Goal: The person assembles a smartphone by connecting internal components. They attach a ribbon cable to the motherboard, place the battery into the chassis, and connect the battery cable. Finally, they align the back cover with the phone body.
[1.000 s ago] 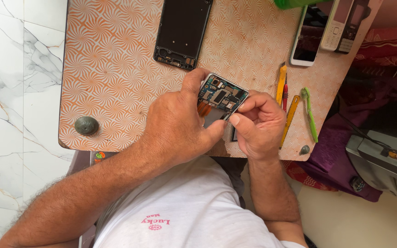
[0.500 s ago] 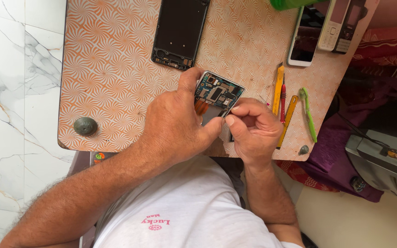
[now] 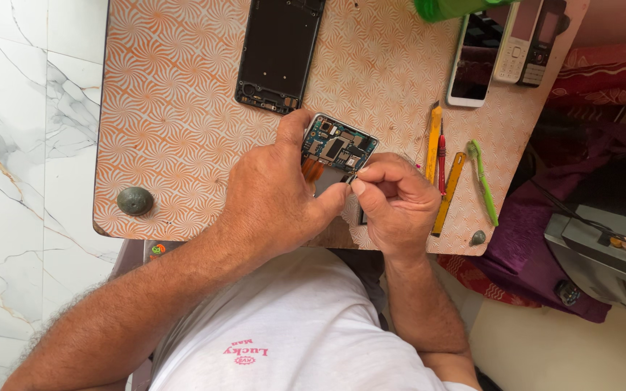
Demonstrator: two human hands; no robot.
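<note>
My left hand grips an opened phone body with its circuit board showing, tilted up off the small orange-patterned table. My right hand is pinched at the phone's lower right edge, thumb and forefinger closed on a small dark part that is too small to identify. A black phone frame lies flat on the table just beyond my left hand.
Yellow, red and green pry tools lie right of my right hand. Three phones rest at the table's far right corner under a green object. A grey round weight sits near the left front edge. Marble floor lies left.
My right hand's fingers have shifted slightly along the phone's lower edge and pinched tighter. The left hand keeps the same hold.
</note>
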